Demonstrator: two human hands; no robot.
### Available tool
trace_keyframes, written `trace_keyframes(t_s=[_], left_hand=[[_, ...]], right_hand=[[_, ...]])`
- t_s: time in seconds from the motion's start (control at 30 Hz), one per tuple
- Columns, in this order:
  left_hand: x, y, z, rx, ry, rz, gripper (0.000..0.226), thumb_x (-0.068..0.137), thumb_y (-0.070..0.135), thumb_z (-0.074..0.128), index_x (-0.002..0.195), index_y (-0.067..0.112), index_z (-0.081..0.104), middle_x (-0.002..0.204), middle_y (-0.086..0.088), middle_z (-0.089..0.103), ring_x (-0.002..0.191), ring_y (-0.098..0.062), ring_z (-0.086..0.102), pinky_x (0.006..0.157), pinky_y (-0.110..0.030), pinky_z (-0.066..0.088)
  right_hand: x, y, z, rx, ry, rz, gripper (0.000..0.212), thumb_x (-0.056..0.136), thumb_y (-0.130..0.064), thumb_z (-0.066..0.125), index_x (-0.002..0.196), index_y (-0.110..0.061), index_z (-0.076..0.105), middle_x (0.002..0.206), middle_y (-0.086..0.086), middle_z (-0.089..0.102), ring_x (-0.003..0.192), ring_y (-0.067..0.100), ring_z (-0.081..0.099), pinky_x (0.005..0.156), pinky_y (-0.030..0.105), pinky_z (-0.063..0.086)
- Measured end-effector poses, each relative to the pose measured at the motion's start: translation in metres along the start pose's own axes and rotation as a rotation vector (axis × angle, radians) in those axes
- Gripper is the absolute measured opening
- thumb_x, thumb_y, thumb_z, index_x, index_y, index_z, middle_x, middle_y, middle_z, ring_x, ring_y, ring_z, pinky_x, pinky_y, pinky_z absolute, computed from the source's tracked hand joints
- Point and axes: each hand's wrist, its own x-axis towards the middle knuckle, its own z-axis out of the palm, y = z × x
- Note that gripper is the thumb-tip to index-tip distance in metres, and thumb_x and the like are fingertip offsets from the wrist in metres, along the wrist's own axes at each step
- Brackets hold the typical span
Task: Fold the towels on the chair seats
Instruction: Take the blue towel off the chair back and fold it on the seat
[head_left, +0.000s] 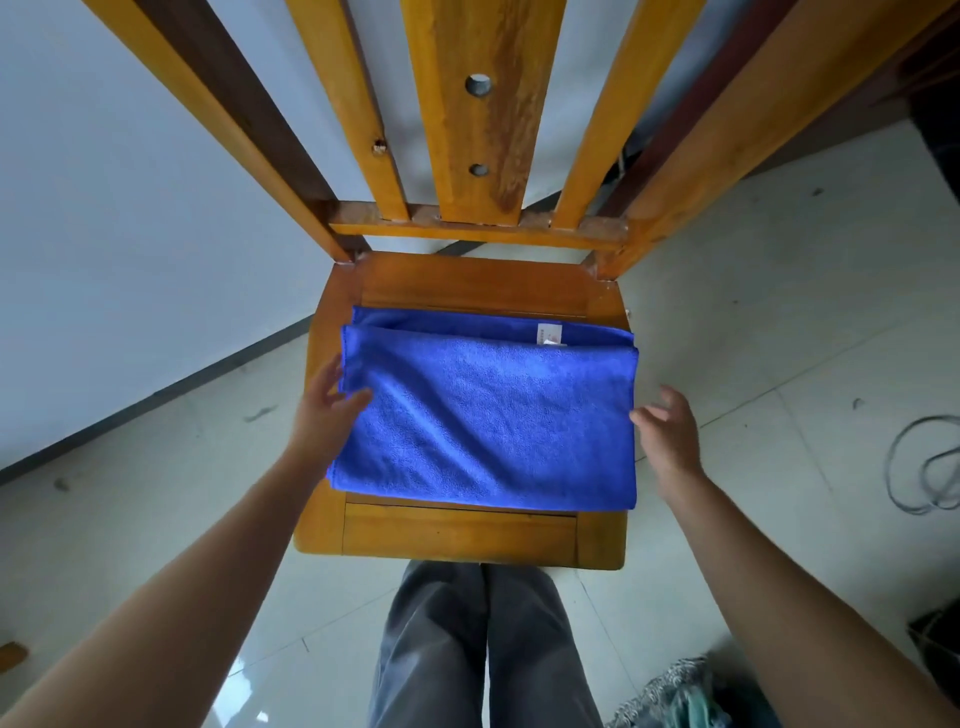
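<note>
Looking down at one blue towel (483, 415) already folded into a flat rectangle on the wooden chair seat (457, 535). It covers most of the seat; a bare strip of wood shows along the near edge and another along the far edge under the chair back (478, 130). The towel's right side lines up with the seat's right edge, and its left side reaches the left edge. A white label (550, 334) pokes out of the fold at the far edge, right of centre.

I see the left hand (324, 410) at the towel's left side, fingers fairly straight along the edge and thumb (358, 400) resting on top, no clear grip. The right hand (672, 439) is at the right side, fingers loosely curled and holding nothing, tips just at the towel; contact unclear.

Tiled floor (753, 312) around the chair, and a cable loop (930, 467) lies well off to the right.
</note>
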Motion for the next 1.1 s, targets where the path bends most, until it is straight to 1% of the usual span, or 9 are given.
trace_keyframes(t_s=[0.17,0.4,0.53,0.63,0.73,0.83,0.93,1.03,1.1], left_hand=[[-0.031,-0.048,0.006,0.720,0.006,0.086,0.056,0.087,0.020,0.058,0.140,0.017,0.039,0.150,-0.004,0.031,0.134,-0.028,0.031,0.108,-0.041,0.030],[-0.034,-0.043,0.006,0.546,0.214,-0.031,0.053,0.089,0.019,0.055,0.139,0.013,0.038,0.139,-0.012,0.044,0.126,-0.034,0.038,0.103,-0.046,0.032],[0.000,-0.003,0.009,0.816,0.176,0.339,0.056,0.091,0.019,0.053,0.143,0.016,0.033,0.152,-0.005,0.027,0.138,-0.028,0.023,0.107,-0.045,0.024],[0.039,0.028,0.017,1.066,0.081,0.414,0.056,0.094,0.026,0.048,0.145,0.023,0.027,0.157,-0.002,0.012,0.144,-0.025,0.006,0.112,-0.043,0.015],[0.062,0.039,0.021,1.197,0.048,0.404,0.035,0.091,0.028,0.052,0.125,0.022,0.054,0.151,-0.004,0.023,0.141,-0.026,0.007,0.110,-0.042,0.014],[0.061,0.041,0.013,1.164,-0.001,0.470,0.025,0.089,0.028,0.055,0.111,0.017,0.062,0.135,-0.003,0.048,0.133,-0.025,0.029,0.107,-0.039,0.018],[0.047,0.051,-0.004,0.857,-0.068,0.464,0.029,0.084,0.031,0.052,0.103,0.015,0.067,0.105,-0.007,0.068,0.104,-0.029,0.057,0.097,-0.036,0.035],[0.043,0.064,-0.014,0.623,-0.038,0.451,0.018,0.088,0.017,0.058,0.103,0.014,0.069,0.095,-0.006,0.068,0.089,-0.026,0.059,0.076,-0.027,0.043],[0.054,0.070,-0.010,0.546,0.040,0.448,0.023,0.089,0.012,0.057,0.109,0.014,0.068,0.097,-0.006,0.065,0.093,-0.025,0.057,0.082,-0.031,0.043]], right_hand=[[-0.021,0.048,0.010,-0.290,0.011,0.035,0.046,0.087,-0.021,0.058,0.128,-0.003,0.046,0.124,0.020,0.053,0.110,0.035,0.053,0.083,0.037,0.045],[-0.034,0.042,0.019,-0.465,0.228,-0.217,0.043,0.085,-0.019,0.062,0.123,-0.001,0.052,0.125,0.021,0.052,0.113,0.038,0.047,0.081,0.042,0.045],[-0.002,0.002,0.021,-0.643,0.243,-0.625,0.045,0.081,-0.005,0.064,0.123,0.004,0.053,0.126,0.022,0.056,0.118,0.043,0.048,0.086,0.051,0.046],[0.028,-0.033,0.023,-0.888,0.147,-0.633,0.048,0.089,-0.008,0.052,0.135,-0.008,0.042,0.134,0.011,0.050,0.128,0.033,0.038,0.094,0.044,0.039],[0.042,-0.045,0.022,-1.122,0.114,-0.617,0.037,0.091,-0.011,0.048,0.128,-0.015,0.051,0.125,0.011,0.053,0.120,0.031,0.041,0.091,0.039,0.036],[0.043,-0.043,0.013,-1.171,0.076,-0.675,0.028,0.091,-0.011,0.048,0.116,-0.010,0.061,0.114,0.014,0.057,0.111,0.033,0.046,0.085,0.039,0.036],[0.045,-0.042,0.002,-0.910,0.089,-0.796,0.022,0.085,-0.012,0.051,0.096,-0.003,0.067,0.093,0.015,0.067,0.091,0.037,0.058,0.071,0.036,0.042],[0.045,-0.046,-0.003,-0.700,0.239,-0.894,0.035,0.076,-0.023,0.040,0.078,0.001,0.066,0.055,0.015,0.062,0.053,0.036,0.059,0.056,0.033,0.043],[0.045,-0.050,0.002,-0.728,0.291,-0.863,0.041,0.079,-0.027,0.037,0.086,0.000,0.066,0.063,0.018,0.063,0.062,0.038,0.060,0.058,0.033,0.040]])
